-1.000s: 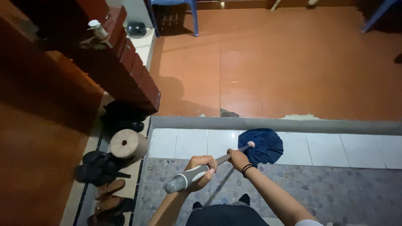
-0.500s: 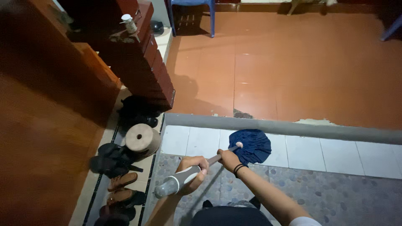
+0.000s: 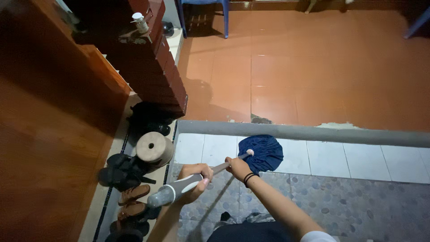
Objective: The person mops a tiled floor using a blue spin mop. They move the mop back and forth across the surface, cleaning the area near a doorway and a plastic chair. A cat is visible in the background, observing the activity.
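Observation:
I hold a mop with both hands. My left hand grips the grey padded end of the mop handle. My right hand, with a dark band on the wrist, grips the thin metal shaft further down. The dark blue mop head lies spread flat on the white floor tiles, just below a grey raised curb. I stand on a pebble-patterned floor strip.
Beyond the curb is an orange tiled floor with blue chair legs at the back. At left a brown wooden door, a dark red cabinet, several shoes and a round tan roll.
The mop head has slid a little to the left along the white tiles, and both hands have shifted left with the handle. The view tilted slightly.

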